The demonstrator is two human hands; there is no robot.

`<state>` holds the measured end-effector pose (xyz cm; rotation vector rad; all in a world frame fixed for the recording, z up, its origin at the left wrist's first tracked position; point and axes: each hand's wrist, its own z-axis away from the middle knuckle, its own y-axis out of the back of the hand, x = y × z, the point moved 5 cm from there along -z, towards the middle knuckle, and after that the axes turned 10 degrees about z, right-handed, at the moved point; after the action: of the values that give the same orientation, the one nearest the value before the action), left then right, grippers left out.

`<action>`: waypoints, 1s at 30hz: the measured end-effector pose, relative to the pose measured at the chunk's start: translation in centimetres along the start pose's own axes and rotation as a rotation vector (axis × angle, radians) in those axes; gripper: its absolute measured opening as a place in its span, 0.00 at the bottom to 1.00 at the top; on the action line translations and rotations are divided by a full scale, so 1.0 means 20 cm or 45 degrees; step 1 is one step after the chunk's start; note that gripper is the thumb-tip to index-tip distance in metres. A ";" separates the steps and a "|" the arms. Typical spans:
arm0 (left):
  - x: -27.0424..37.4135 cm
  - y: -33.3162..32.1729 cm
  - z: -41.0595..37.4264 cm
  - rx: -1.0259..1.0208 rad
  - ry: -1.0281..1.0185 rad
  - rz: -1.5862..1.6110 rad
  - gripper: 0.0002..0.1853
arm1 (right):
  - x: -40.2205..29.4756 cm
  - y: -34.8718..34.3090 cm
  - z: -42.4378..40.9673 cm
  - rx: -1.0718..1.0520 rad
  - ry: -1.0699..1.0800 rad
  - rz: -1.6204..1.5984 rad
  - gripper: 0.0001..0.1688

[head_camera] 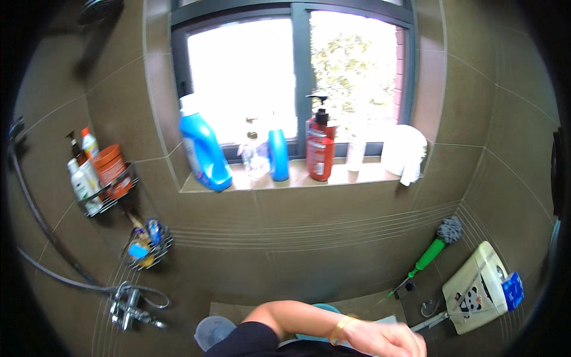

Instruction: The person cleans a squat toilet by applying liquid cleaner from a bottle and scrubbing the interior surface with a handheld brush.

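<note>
My left hand (386,340) is at the bottom, to the right of centre, its forearm reaching across from a dark sleeve. A gold bracelet (337,330) circles the wrist. The fingers look curled and run towards the lower edge; whether anything is in them is hidden. Behind the forearm shows the rim of a light blue basin (328,308), mostly covered. A translucent plastic tub (213,331) stands left of the sleeve. To the right of the hand, a white pipe (430,322) leads to a cream toilet cistern (466,296) with panda stickers. My right hand is out of view.
On the windowsill (294,178) stand a blue detergent jug (205,151), a red pump bottle (320,151) and several other bottles. Wire shelves (109,203) hold toiletries above a chrome shower mixer (129,308). A green-handled brush (428,256) leans at the right wall.
</note>
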<state>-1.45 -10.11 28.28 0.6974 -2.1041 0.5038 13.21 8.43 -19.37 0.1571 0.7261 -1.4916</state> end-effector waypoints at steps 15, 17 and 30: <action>0.70 1.34 0.96 2.157 -0.137 -2.197 0.66 | -0.12 -0.13 0.08 -0.071 0.064 0.071 0.09; 0.72 1.43 1.02 2.097 -0.116 -2.303 0.62 | -0.15 -0.24 0.03 -0.076 0.055 0.102 0.09; 0.20 0.62 1.00 1.904 -0.201 -2.029 0.44 | -0.05 -0.87 -0.04 -0.266 -0.070 0.490 0.10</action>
<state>-23.16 -13.21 18.91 2.7753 -0.3223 0.9214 -3.29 7.64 -13.69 0.0904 0.7547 -1.0440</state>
